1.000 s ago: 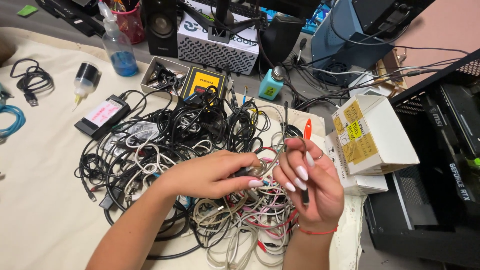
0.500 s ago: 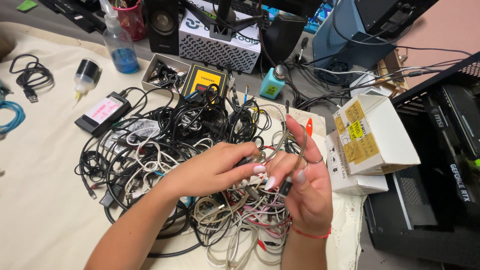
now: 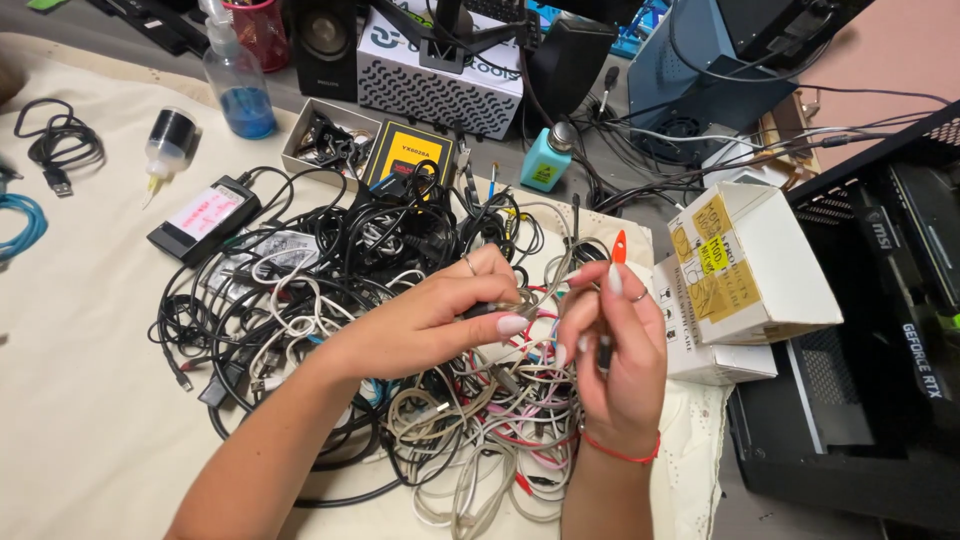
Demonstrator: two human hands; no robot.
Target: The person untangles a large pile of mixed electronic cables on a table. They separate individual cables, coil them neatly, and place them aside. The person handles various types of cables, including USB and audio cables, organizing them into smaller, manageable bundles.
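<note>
**Both hands work a thin cable above the tangled pile**

We see our left hand (image 3: 440,315) reaching in from seven o'clock, its fingers (image 3: 512,325) pinched on a thin grey cable (image 3: 548,283) just above the cable pile (image 3: 350,300). Our right hand (image 3: 615,350) stands upright at five o'clock of centre, palm turned toward us, its fingers (image 3: 612,282) closed on the same grey cable and on a dark plug (image 3: 604,352) that hangs down across the palm. A red string bracelet (image 3: 620,450) circles the right wrist. The two hands are just beside each other, with the cable running between them.

The pile of black, white, grey and pink leads covers the middle of the cloth-covered surface (image 3: 70,400). At three o'clock of the hands lie two white cardboard boxes (image 3: 760,265) with yellow labels, stacked and tilted. At eleven o'clock of the pile we find a black power adapter (image 3: 205,215), a small dropper bottle (image 3: 168,140) and a spray bottle with blue liquid (image 3: 238,85). A yellow-and-black box (image 3: 410,160) sits at twelve o'clock, a small teal bottle (image 3: 548,160) to its right.
</note>
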